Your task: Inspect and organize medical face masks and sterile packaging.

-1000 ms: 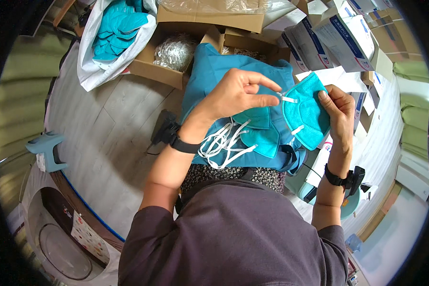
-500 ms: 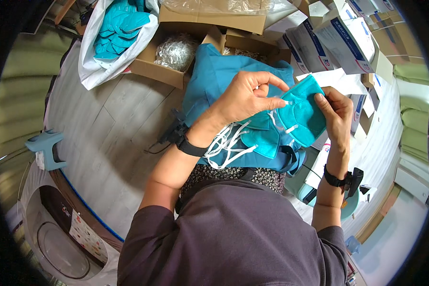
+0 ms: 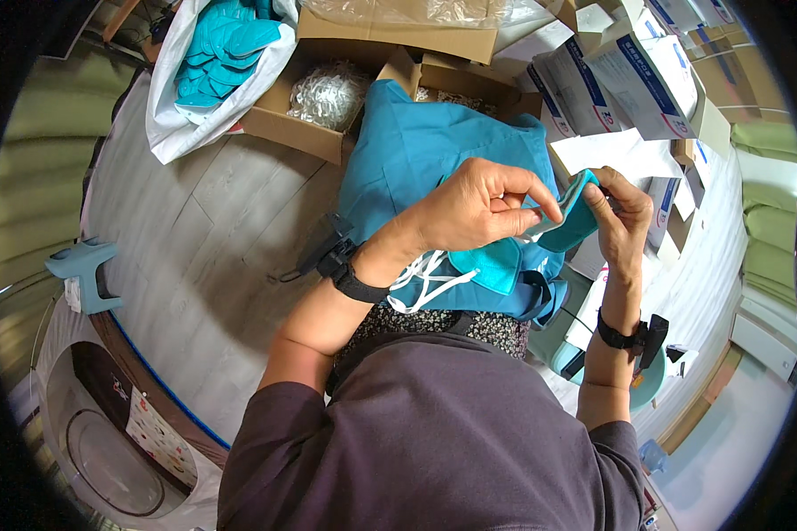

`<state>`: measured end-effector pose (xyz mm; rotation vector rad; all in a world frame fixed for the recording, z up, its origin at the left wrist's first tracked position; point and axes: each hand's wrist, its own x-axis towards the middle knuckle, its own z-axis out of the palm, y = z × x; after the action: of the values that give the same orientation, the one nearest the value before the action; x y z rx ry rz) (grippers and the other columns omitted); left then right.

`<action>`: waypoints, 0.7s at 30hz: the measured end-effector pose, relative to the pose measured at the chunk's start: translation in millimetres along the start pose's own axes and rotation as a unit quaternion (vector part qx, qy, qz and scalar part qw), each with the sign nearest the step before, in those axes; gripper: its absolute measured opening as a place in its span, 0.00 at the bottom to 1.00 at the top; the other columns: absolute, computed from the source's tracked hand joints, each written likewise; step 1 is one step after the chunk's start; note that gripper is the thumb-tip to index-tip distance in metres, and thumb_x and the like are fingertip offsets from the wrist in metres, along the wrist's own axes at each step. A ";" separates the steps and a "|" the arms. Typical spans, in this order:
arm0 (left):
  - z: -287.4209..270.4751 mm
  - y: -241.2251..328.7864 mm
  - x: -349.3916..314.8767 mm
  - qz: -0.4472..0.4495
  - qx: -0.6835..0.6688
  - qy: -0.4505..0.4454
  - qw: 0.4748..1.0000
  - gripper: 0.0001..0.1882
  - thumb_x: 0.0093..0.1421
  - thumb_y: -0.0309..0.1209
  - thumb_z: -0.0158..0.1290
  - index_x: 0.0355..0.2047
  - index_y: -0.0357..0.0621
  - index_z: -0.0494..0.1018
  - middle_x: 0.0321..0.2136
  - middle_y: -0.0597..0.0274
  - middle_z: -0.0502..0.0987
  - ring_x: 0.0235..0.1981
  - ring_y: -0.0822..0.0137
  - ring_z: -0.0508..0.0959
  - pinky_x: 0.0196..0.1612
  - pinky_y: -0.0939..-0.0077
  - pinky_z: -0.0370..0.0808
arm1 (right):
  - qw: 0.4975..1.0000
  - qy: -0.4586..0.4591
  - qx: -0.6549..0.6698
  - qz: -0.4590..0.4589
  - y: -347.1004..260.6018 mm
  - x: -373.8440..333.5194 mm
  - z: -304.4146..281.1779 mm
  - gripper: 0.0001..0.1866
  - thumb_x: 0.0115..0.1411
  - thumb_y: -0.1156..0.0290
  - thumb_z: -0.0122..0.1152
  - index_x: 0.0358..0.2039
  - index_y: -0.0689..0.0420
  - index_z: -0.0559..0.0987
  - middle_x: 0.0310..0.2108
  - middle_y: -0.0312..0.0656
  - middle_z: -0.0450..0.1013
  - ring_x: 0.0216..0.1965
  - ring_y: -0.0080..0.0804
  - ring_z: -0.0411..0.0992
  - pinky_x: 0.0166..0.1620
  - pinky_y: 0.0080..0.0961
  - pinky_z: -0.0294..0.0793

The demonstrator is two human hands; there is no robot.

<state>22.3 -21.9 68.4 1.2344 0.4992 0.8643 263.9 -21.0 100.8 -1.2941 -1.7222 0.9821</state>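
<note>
A teal face mask (image 3: 576, 219) is held up above my lap, its edge turned so that a whitish inner side shows. My right hand (image 3: 622, 208) grips its upper right part between thumb and fingers. At the mask's left edge, my left hand (image 3: 487, 208) is closed in a pinch; whether it holds the mask's edge or a strap is hard to make out. Below, another teal mask (image 3: 491, 265) lies on the blue cloth (image 3: 390, 150) over my lap. White ear loops (image 3: 425, 281) trail beside it, partly under my left wrist.
Far left stands a white sack (image 3: 170, 133) full of teal masks. Beside it, an open cardboard box (image 3: 270, 124) holds a clear bundle (image 3: 328, 96). White printed cartons (image 3: 642, 84) are stacked at the far right. A blue stool (image 3: 84, 265) stands on the left.
The mask has turned from showing its teal front to being seen edge-on, folded slightly. My left hand has moved a little nearer and right, still pinching at its left side.
</note>
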 end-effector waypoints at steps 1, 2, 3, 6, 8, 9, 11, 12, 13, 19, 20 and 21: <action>-1.2 -2.3 -0.8 -0.006 0.013 -0.001 1.000 0.10 0.56 0.19 0.59 0.39 0.42 0.80 0.18 0.81 0.66 0.18 0.89 0.58 0.22 0.88 0.56 | 1.000 0.000 0.001 0.001 -0.7 0.0 1.3 0.08 0.60 0.74 0.66 0.37 0.66 0.83 0.27 0.32 0.72 0.30 0.18 0.66 0.35 0.17 0.64; -1.6 -3.2 -1.3 0.004 0.027 0.015 1.000 0.10 0.55 0.19 0.60 0.38 0.42 0.79 0.17 0.82 0.64 0.18 0.89 0.58 0.22 0.87 0.56 | 1.000 -0.001 0.001 0.003 -1.1 -0.1 2.6 0.08 0.60 0.74 0.66 0.37 0.66 0.83 0.27 0.32 0.72 0.30 0.18 0.66 0.36 0.17 0.64; -1.8 -3.4 -1.2 0.014 0.041 0.031 0.999 0.11 0.54 0.19 0.61 0.37 0.43 0.79 0.16 0.82 0.61 0.18 0.88 0.57 0.22 0.87 0.55 | 1.000 0.002 0.004 0.004 -1.5 -0.2 3.5 0.08 0.60 0.74 0.66 0.36 0.66 0.82 0.27 0.32 0.72 0.30 0.18 0.66 0.36 0.17 0.64; 0.6 0.1 -1.2 0.035 0.111 0.082 0.990 0.13 0.50 0.20 0.63 0.37 0.45 0.77 0.15 0.81 0.55 0.19 0.86 0.55 0.22 0.86 0.53 | 1.000 0.006 0.007 0.008 -2.7 -1.0 5.9 0.08 0.60 0.73 0.66 0.36 0.66 0.82 0.27 0.32 0.73 0.30 0.18 0.67 0.35 0.17 0.65; 2.6 0.7 -1.5 0.038 0.157 0.110 0.981 0.14 0.48 0.20 0.65 0.36 0.45 0.77 0.15 0.80 0.54 0.19 0.85 0.55 0.22 0.85 0.53 | 1.000 0.005 0.003 0.010 -3.8 -1.0 6.5 0.08 0.60 0.73 0.66 0.36 0.66 0.82 0.27 0.32 0.73 0.30 0.17 0.67 0.35 0.17 0.65; 3.5 0.0 -1.5 0.037 0.175 0.119 0.977 0.14 0.48 0.20 0.65 0.35 0.44 0.77 0.15 0.79 0.54 0.19 0.85 0.55 0.22 0.85 0.53 | 1.000 0.011 -0.002 0.013 -3.8 -1.4 6.7 0.08 0.61 0.73 0.65 0.36 0.66 0.82 0.27 0.31 0.73 0.30 0.17 0.67 0.35 0.17 0.65; 4.5 -0.1 -1.7 0.030 0.203 0.130 0.970 0.13 0.48 0.21 0.66 0.34 0.43 0.76 0.15 0.79 0.55 0.19 0.84 0.56 0.23 0.84 0.54 | 0.999 0.023 -0.013 0.020 -3.4 -2.1 7.0 0.08 0.61 0.73 0.65 0.36 0.65 0.82 0.26 0.31 0.74 0.30 0.17 0.67 0.35 0.16 0.65; 4.4 1.2 -2.4 0.023 0.214 0.132 0.967 0.12 0.49 0.21 0.66 0.32 0.43 0.76 0.15 0.79 0.56 0.19 0.84 0.57 0.23 0.84 0.55 | 0.999 0.024 -0.011 0.020 -3.4 -2.0 7.6 0.08 0.61 0.72 0.65 0.36 0.65 0.82 0.26 0.31 0.74 0.30 0.17 0.67 0.35 0.16 0.65; 4.4 1.9 -2.8 0.017 0.226 0.135 0.965 0.11 0.49 0.22 0.66 0.31 0.42 0.75 0.15 0.79 0.57 0.19 0.84 0.57 0.23 0.83 0.56 | 0.999 0.026 -0.008 0.020 -3.5 -2.0 8.0 0.08 0.62 0.72 0.65 0.35 0.65 0.82 0.26 0.31 0.74 0.30 0.17 0.67 0.35 0.16 0.65; 3.7 -20.3 -2.6 -0.018 0.125 0.072 0.989 0.12 0.66 0.33 0.55 0.28 0.40 0.73 0.18 0.76 0.62 0.20 0.82 0.59 0.22 0.83 0.58 | 0.995 0.018 0.029 0.096 -3.7 4.5 7.7 0.12 0.63 0.68 0.64 0.35 0.65 0.82 0.26 0.30 0.73 0.28 0.15 0.66 0.32 0.15 0.64; 1.1 -24.9 -1.8 -0.027 0.075 0.060 0.995 0.14 0.67 0.35 0.53 0.27 0.40 0.72 0.18 0.76 0.62 0.20 0.82 0.59 0.22 0.83 0.58 | 0.993 0.004 0.037 0.110 -2.9 6.7 5.8 0.12 0.63 0.67 0.64 0.35 0.66 0.82 0.25 0.30 0.73 0.28 0.15 0.66 0.32 0.15 0.64; -0.6 -26.6 -2.7 -0.037 0.029 0.051 0.998 0.16 0.69 0.36 0.50 0.26 0.39 0.72 0.18 0.76 0.62 0.20 0.82 0.59 0.22 0.82 0.58 | 0.992 -0.009 0.029 0.119 -0.3 7.8 3.3 0.12 0.63 0.67 0.64 0.35 0.65 0.82 0.25 0.30 0.72 0.28 0.14 0.65 0.32 0.15 0.63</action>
<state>28.2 -25.9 42.6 1.2219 0.6520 0.8577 259.3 -13.9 100.6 -1.4805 -1.5660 1.1728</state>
